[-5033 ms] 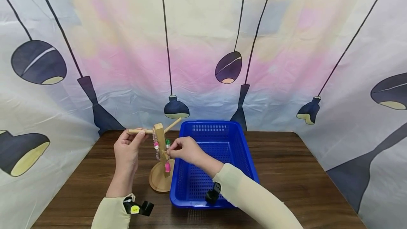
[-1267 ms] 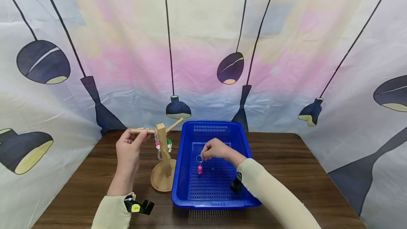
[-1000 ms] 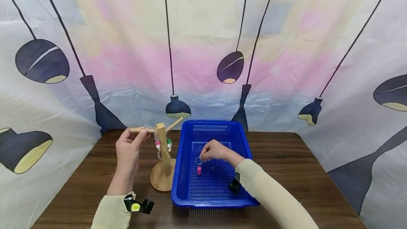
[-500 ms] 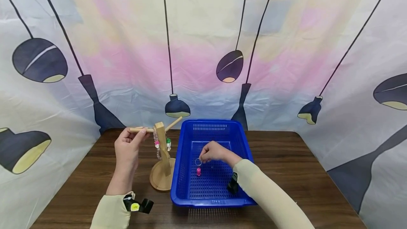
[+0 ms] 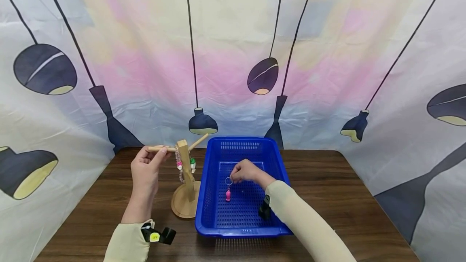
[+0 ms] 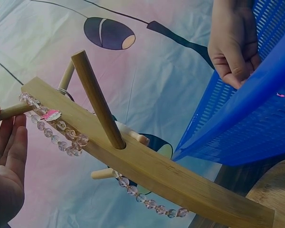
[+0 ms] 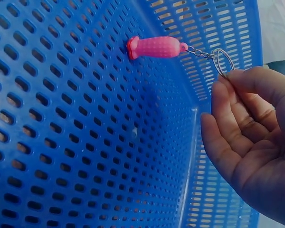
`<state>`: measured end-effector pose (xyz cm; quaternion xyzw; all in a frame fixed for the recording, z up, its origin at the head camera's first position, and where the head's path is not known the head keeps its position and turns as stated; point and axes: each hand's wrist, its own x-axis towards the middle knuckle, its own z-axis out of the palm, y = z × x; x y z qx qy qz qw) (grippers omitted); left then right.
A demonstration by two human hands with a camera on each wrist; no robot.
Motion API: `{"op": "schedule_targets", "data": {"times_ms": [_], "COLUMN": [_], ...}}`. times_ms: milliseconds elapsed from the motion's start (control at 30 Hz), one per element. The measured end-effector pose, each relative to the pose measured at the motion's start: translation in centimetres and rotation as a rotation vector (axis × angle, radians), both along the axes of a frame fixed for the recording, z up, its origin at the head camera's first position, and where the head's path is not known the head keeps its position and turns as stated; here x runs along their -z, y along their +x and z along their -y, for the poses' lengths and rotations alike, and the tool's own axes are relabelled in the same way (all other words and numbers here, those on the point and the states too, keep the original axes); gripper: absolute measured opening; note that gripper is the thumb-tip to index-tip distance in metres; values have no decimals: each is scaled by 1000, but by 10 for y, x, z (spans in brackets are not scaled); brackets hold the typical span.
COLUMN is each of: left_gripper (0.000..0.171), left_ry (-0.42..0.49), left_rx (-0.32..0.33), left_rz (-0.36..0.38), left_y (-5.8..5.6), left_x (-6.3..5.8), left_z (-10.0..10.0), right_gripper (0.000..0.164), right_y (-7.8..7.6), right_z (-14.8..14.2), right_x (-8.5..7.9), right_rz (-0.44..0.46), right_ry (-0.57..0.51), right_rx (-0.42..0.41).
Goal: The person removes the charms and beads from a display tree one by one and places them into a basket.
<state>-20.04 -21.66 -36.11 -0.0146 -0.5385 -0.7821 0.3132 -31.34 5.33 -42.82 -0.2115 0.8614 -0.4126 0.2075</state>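
With thumb and fingers, my left hand (image 5: 147,169) pinches a peg (image 6: 13,112) at the top left of a wooden stand (image 5: 187,169). Close to that hand, a bracelet of clear pinkish beads (image 6: 54,134) with a pink-and-white charm hangs on the peg; a second beaded bracelet (image 6: 147,202) hangs lower. A keychain with a green-and-white figure (image 5: 193,164) hangs on the stand's right side. My right hand (image 5: 247,172) pinches the metal ring of a pink keychain (image 7: 156,47) between thumb and fingertips. The pink figure dangles on its short chain inside the blue basket (image 5: 245,231).
The basket stands on a brown wooden table (image 5: 316,193), close to the right of the stand's round base (image 5: 182,207). A cloth backdrop (image 5: 233,51) with printed lamps rises behind the table's far edge.
My right hand has taken the pink keychain off the stand and carried it right, over the basket. It has hovered there lately with small shifts. My left hand keeps its hold on the peg.
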Motion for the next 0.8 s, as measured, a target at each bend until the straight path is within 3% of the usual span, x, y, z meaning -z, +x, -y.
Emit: {"op": "schedule_targets", "data": {"times_ms": [400,800], "left_gripper": [23,22], "left_ry": [-4,5], "left_rx": [1,14], "left_rz": [0,3], "left_y": [0,1], "left_x": [-1,-2], "left_z": [0,1], "right_gripper": [10,10], "right_y": [-9,-21], "right_z": [0,0], "right_x": [8,25], "right_rz": [-28,-44], "right_ry": [22,63], "right_rx": [135,162]}}
